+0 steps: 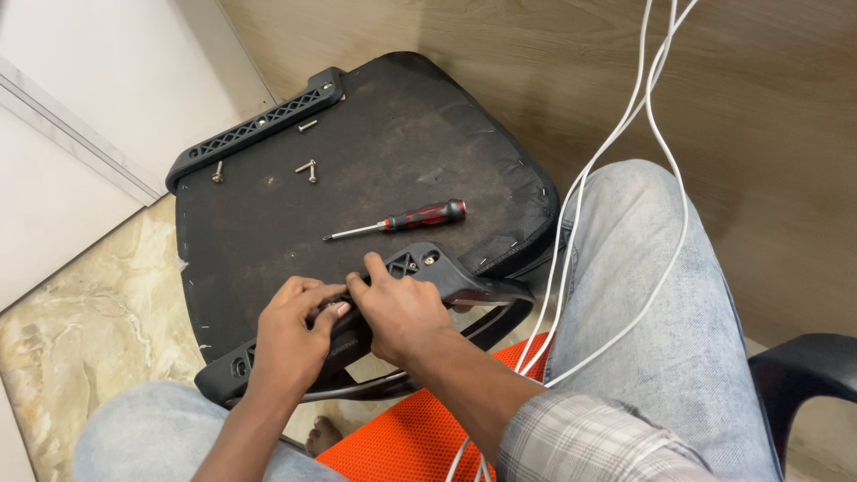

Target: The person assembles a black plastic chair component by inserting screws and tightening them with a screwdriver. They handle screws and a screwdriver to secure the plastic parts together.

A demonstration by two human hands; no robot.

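An upturned black chair seat lies on the floor in front of my knees. A black plastic armrest bracket runs along its near edge. My left hand and my right hand rest on this bracket, fingertips meeting near a small metal part between them. Whether either hand grips it is hard to tell. A screwdriver with a red and black handle lies on the seat just beyond my hands. Three loose screws lie farther back, near a second bracket on the far edge.
White cables hang across my right knee. An orange mesh chair part sits between my legs. A black chair arm is at the right. A white wall panel and marble floor are at the left, wood flooring behind.
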